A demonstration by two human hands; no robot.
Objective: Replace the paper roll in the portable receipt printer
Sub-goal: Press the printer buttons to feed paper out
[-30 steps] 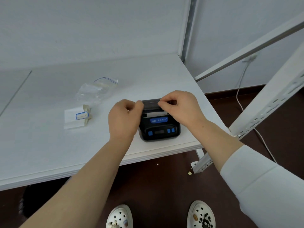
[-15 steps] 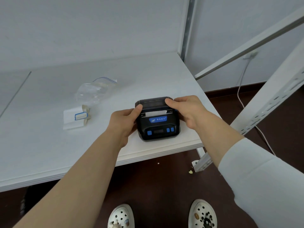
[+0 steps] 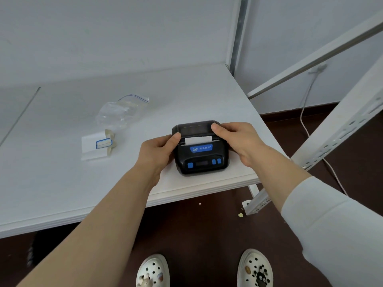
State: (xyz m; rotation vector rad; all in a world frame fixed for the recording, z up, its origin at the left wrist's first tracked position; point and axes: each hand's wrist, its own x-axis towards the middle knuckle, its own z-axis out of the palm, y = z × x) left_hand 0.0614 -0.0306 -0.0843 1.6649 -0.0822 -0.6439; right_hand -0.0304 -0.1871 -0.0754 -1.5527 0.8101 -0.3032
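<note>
A black portable receipt printer (image 3: 202, 157) with blue buttons sits near the front right corner of the white table (image 3: 62, 183). Its dark translucent lid (image 3: 194, 128) lies closed, and a short white paper strip (image 3: 198, 140) sticks out of the slot. My left hand (image 3: 157, 153) grips the printer's left side, thumb on the lid's left corner. My right hand (image 3: 240, 141) holds the right side, thumb pressing the lid's right end. A nearly used-up label roll (image 3: 99, 146) with trailing white strip lies on the table to the left.
An empty clear zip bag (image 3: 122, 109) lies behind the old roll. A white metal rack frame (image 3: 331, 129) stands right of the table, with a white cable (image 3: 306, 121) on the dark floor. My shoes show below the table edge.
Both hands moved from the top of the lid outward to the printer's two sides. The lid now lies flat and shut, with the paper end showing at the slot.
</note>
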